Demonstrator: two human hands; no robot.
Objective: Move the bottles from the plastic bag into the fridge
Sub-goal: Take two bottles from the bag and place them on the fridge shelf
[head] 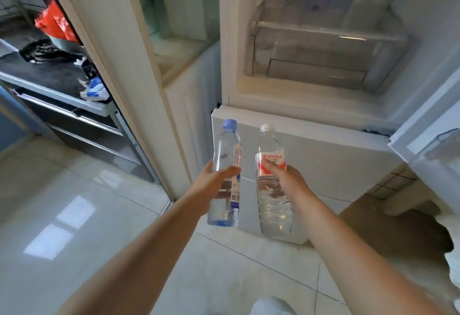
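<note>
My left hand (211, 182) grips a clear water bottle with a blue cap (227, 155) around its middle, upright. My right hand (290, 185) grips a clear water bottle with a white cap and red label (271, 155), also upright. Both bottles are held side by side in front of the open fridge (311, 95), below its upper compartment. A clear drawer (323, 50) sits inside that compartment. The plastic bag is not in view.
The fridge's closed lower door (336, 160) is right behind the bottles. An open door with a shelf (438, 145) stands at the right. A dark counter (49, 70) with clutter and an orange bag (54, 21) lies at left. Glossy tiled floor (87, 202) is below.
</note>
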